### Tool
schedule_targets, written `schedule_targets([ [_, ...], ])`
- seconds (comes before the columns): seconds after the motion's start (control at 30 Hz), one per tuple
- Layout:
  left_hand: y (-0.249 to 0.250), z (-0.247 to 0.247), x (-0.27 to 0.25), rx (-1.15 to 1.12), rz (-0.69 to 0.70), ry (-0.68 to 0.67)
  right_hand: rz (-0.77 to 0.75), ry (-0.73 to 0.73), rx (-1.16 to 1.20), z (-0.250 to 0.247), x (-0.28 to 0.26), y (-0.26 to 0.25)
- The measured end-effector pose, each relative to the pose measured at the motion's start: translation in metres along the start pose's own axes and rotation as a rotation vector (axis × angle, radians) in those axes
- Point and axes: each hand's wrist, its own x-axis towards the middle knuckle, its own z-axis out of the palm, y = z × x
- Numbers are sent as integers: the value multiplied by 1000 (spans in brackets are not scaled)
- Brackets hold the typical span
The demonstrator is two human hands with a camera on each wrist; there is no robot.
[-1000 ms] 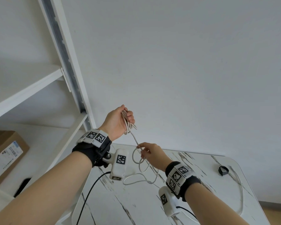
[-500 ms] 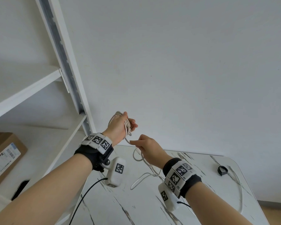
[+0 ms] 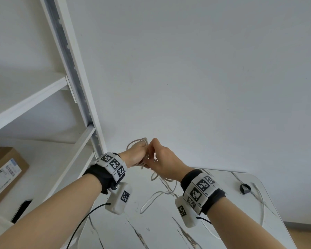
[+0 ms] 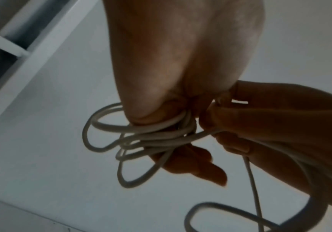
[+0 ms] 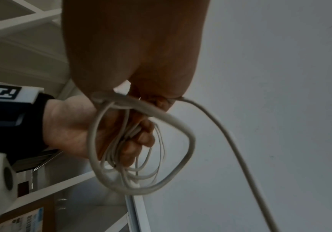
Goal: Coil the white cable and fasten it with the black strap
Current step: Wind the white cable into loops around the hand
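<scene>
My left hand (image 3: 136, 155) is raised above the table and grips several loops of the white cable (image 4: 141, 138). My right hand (image 3: 162, 161) touches the left one and pinches a strand of the same cable (image 5: 141, 106), holding it against the bundle. The loose rest of the cable (image 3: 154, 196) hangs down from the hands to the marble table (image 3: 151, 230) and runs round its right side. A small black strap (image 3: 245, 188) lies on the table at the far right, apart from both hands.
A white shelf unit (image 3: 75, 83) stands on the left, close to my left forearm, with a brown cardboard box (image 3: 4, 173) on its lower shelf. A plain white wall (image 3: 205, 78) is behind the table. Black leads hang from both wrist cameras.
My right hand has risen from below and come up against my left hand, bringing another length of cable to the bundle. Less slack cable lies on the table.
</scene>
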Motion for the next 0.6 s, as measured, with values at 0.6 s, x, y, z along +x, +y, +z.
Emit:
schedule_targets([
  [0.6, -20, -24, -12, 64, -239, -312, 300, 144, 117, -18, 7, 44],
])
